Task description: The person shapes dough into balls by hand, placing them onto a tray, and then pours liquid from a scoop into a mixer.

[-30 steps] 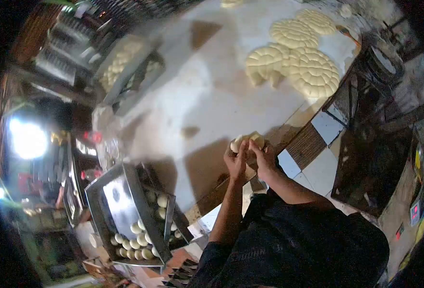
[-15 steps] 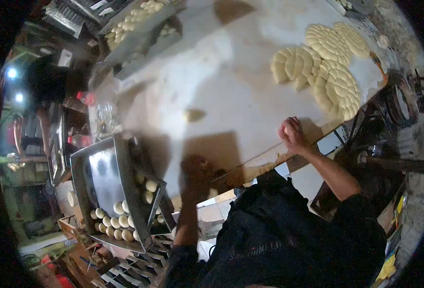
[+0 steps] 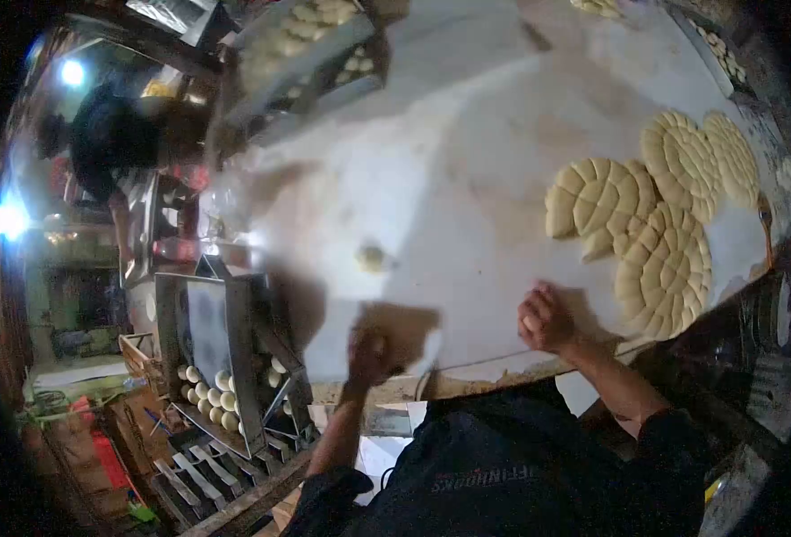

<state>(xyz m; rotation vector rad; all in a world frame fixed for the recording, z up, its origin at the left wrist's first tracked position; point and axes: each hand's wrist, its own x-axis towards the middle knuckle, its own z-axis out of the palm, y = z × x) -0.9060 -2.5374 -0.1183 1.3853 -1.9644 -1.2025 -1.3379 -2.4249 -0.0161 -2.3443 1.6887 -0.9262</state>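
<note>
My right hand (image 3: 546,320) rests low on the pale work table (image 3: 467,188), its fingers curled; what lies inside them, if anything, is hidden. My left hand (image 3: 371,356) is in shadow at the table's near edge, dark and blurred, so its fingers cannot be made out. A small piece of dough (image 3: 371,259) lies on the table above my left hand, touched by neither hand. To the right of my right hand are flat rounds of divided dough pieces (image 3: 665,273), with a partly broken-up group (image 3: 599,199) beside them.
At the lower left, a metal tray (image 3: 205,327) stands tilted with several dough balls (image 3: 216,398). More dough pieces fill trays (image 3: 350,89) at the upper left. A narrow tray (image 3: 713,55) is at the upper right. Another person (image 3: 113,143) stands at the far left.
The view has shifted, so the table and dough rounds sit lower and farther right. My left hand is now nearer the table's front edge in view, and my right hand stays curled.
</note>
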